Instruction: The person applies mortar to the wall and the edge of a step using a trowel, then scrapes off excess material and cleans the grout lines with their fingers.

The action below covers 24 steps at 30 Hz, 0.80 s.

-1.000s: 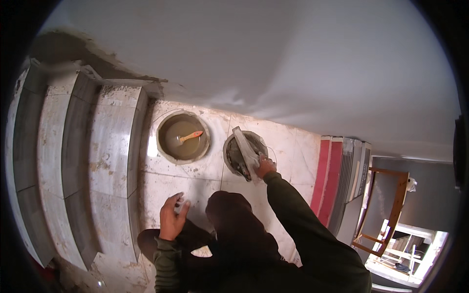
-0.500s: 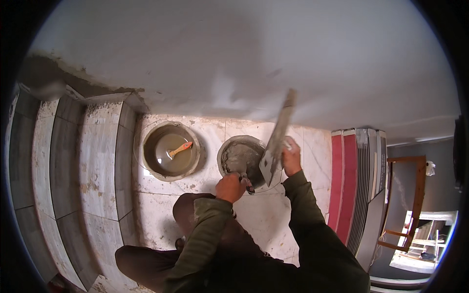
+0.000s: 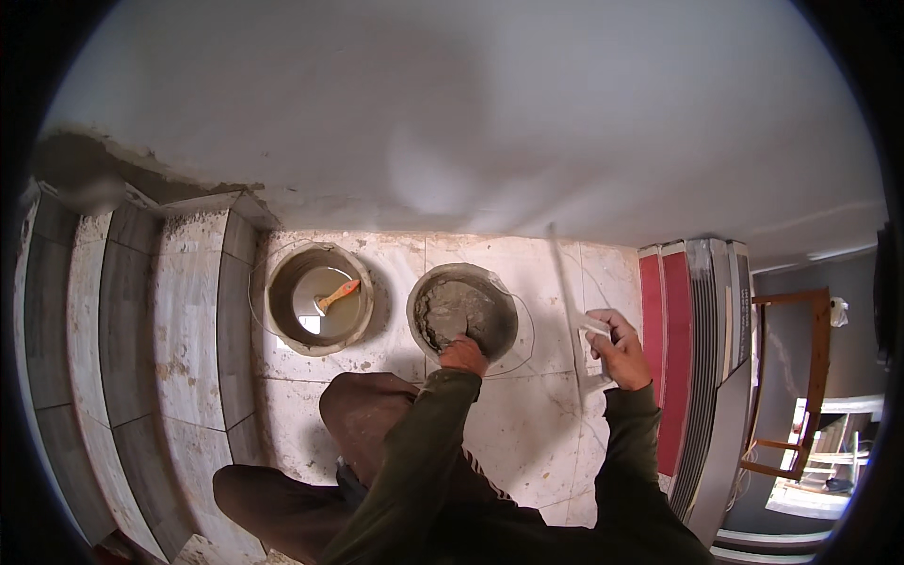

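Observation:
A grey bucket [image 3: 416, 325] of wet mortar [image 3: 468, 306] stands on the floor in front of me. At its near rim my left hand [image 3: 464, 356] is closed round a small trowel, whose blade is down in the mortar and mostly hidden by the hand and the grey mix. To the right of the bucket, my right hand [image 3: 623, 356] grips the pale handle of a long plastering trowel [image 3: 568, 301]. This blade stands almost edge-on to me and is blurred by motion.
Left of the mortar, a water bucket [image 3: 275, 315] holds an orange-handled brush [image 3: 341, 293]. Tiled steps [image 3: 193, 325] rise on the left. A plastered wall [image 3: 452, 122] runs along the far side. Red and grey boards or boxes [image 3: 673, 358] stand at the right, near a wooden frame [image 3: 817, 377].
My right hand has moved right, taking the plastering trowel from above the mortar bucket to beside it. My left hand has shifted slightly to the right, at the bucket's near side.

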### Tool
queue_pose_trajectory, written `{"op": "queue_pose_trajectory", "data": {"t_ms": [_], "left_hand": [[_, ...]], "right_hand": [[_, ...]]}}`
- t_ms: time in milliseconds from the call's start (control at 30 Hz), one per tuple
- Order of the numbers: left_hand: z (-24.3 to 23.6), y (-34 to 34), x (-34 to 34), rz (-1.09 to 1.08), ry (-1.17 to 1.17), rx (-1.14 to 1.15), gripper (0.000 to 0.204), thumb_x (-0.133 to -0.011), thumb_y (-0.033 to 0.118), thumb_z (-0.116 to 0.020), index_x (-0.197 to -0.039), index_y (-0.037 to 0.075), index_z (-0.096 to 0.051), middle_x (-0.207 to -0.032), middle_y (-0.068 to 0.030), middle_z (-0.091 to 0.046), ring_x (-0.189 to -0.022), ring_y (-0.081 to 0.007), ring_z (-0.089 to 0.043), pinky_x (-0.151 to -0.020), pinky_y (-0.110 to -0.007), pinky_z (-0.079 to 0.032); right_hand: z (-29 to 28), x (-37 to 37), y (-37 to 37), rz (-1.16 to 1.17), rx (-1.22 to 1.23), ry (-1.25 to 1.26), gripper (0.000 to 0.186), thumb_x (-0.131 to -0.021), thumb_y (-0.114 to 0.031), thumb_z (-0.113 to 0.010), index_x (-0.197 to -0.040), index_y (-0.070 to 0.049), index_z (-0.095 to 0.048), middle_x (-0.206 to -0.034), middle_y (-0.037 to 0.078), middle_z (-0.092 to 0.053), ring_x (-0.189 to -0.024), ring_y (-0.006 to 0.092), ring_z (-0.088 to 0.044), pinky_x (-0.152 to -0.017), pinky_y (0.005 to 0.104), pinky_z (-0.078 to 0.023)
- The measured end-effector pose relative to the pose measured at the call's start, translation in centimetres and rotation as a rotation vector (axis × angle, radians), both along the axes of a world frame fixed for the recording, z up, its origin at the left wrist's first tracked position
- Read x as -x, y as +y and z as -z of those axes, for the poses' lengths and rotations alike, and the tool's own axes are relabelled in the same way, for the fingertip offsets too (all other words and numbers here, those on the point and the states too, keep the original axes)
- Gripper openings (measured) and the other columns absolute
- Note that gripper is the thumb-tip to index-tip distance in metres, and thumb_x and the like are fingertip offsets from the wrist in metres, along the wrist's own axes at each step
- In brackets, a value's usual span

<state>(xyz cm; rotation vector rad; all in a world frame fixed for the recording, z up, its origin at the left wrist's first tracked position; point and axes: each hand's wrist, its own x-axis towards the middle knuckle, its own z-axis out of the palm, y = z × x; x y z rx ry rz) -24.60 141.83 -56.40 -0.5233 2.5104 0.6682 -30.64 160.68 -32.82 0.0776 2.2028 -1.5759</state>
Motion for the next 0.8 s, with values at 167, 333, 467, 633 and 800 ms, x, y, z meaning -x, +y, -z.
{"op": "queue_pose_trajectory", "data": {"t_ms": [167, 333, 467, 633, 800], "left_hand": [[-1.3, -1.4, 1.5, 0.122, -0.183, -0.246, 0.057, -0.075, 0.04, -0.064, -0.116, 0.001, -0.059, -0.115, -0.0181, -0.062, -0.103, -0.0309, -0.063, -0.089, -0.042, -0.049], [0.8, -5.0, 1.5, 0.192, -0.127, -0.347, 0.055, -0.076, 0.041, -0.061, -0.114, 0.001, -0.059, -0.116, -0.0237, -0.06, -0.102, -0.0337, -0.063, -0.089, -0.043, -0.049], [0.3, -5.1, 0.3, 0.589, 0.055, -0.115, 0.068, -0.079, 0.046, -0.059, -0.118, -0.01, -0.048, -0.106, -0.0347, -0.059, -0.101, -0.0403, -0.061, -0.089, -0.043, -0.047], [-2.6, -4.1, -0.6, -0.252, 0.153, -0.573, 0.073, -0.084, 0.045, -0.055, -0.113, -0.02, -0.036, -0.098, -0.0392, -0.058, -0.098, -0.0499, -0.056, -0.085, -0.048, -0.045], [-4.5, -4.3, -0.3, -0.179, 0.238, -0.519, 0.064, -0.082, 0.038, -0.058, -0.111, -0.013, -0.033, -0.092, -0.0351, -0.061, -0.089, -0.0491, -0.06, -0.081, -0.05, -0.047]], "right_hand": [[0.7, -1.2, 1.9, -0.239, -0.36, 0.001, 0.026, -0.085, -0.008, -0.06, -0.11, -0.002, -0.06, -0.091, 0.006, -0.064, -0.079, 0.0122, -0.057, -0.071, 0.0263, -0.047], [2.0, -0.7, 0.7, -0.495, -0.415, 0.19, 0.029, -0.084, -0.013, -0.064, -0.111, -0.005, -0.061, -0.098, 0.014, -0.067, -0.082, 0.0227, -0.061, -0.075, 0.0329, -0.048], [1.2, 0.9, -0.6, -0.516, -0.435, 0.116, 0.028, -0.084, -0.013, -0.064, -0.111, -0.005, -0.062, -0.1, 0.013, -0.067, -0.085, 0.0241, -0.062, -0.079, 0.0332, -0.048], [3.6, 1.7, -0.5, -0.542, -0.39, 0.156, 0.027, -0.083, -0.015, -0.067, -0.108, -0.006, -0.064, -0.099, 0.012, -0.067, -0.084, 0.0207, -0.061, -0.08, 0.0323, -0.048], [4.8, 1.9, 1.9, -0.517, -0.402, -0.019, 0.025, -0.083, -0.018, -0.068, -0.105, -0.007, -0.066, -0.094, 0.011, -0.067, -0.084, 0.0161, -0.059, -0.078, 0.0305, -0.047]]}}
